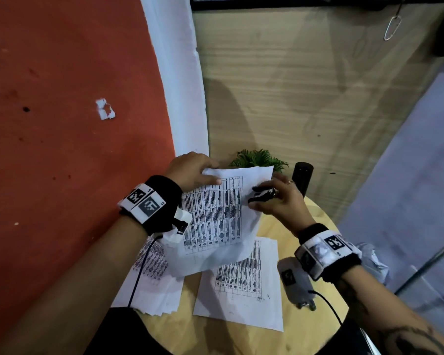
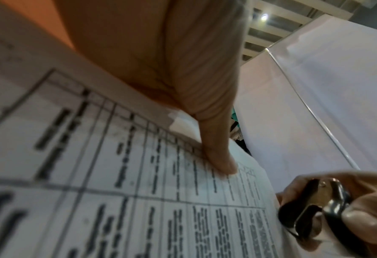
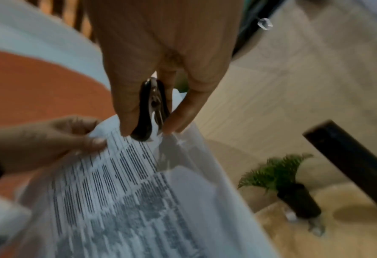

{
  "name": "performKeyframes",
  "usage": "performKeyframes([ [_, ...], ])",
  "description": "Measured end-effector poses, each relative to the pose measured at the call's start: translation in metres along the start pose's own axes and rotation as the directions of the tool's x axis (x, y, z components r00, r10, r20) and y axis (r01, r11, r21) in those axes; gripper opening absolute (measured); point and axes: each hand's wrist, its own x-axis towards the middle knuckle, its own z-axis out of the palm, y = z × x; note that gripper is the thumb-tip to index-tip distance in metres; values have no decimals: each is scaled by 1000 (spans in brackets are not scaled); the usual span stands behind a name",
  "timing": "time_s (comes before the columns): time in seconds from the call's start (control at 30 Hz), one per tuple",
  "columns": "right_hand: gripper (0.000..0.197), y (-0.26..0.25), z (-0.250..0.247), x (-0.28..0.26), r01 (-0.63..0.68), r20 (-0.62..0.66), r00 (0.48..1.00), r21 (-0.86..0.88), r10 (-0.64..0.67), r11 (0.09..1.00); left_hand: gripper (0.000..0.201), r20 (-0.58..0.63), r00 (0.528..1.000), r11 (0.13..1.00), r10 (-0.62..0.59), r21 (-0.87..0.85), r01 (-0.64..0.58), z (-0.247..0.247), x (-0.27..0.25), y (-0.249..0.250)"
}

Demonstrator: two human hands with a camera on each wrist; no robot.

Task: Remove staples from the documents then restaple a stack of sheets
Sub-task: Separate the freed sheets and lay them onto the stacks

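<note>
The document [image 1: 215, 213] was held above the worktop [image 1: 287, 226], pinched at its top corner by the left hand [image 1: 190, 170]; the staple remover [image 1: 263, 194] was gripped in the right hand [image 1: 280, 201] against its edge; unstapling seemed unfinished, two stacks [image 1: 241, 290] lay below, restapling remained.
</note>
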Motion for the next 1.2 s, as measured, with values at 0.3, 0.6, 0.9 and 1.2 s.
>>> performKeyframes([
  [0.3,32,-12,1,-3,-272,123,962,435,243,858,18,-59,998,999,6,49,-3,-1,1,19],
  [0.6,42,-22,-2,-14,6,-75,997,27,-4,1000,20,-123,992,998,37,-52,-43,2,2,36],
  [0.9,42,-36,1,-18,346,-270,880,-199,-391,917,25,-137,987,990,83,-101,-97,-12,-4,43],
  [1.2,36,-48,4,-12,601,-62,640,-582,-766,549,20,-95,986,936,135,-314,-159,-17,-5,58],
])
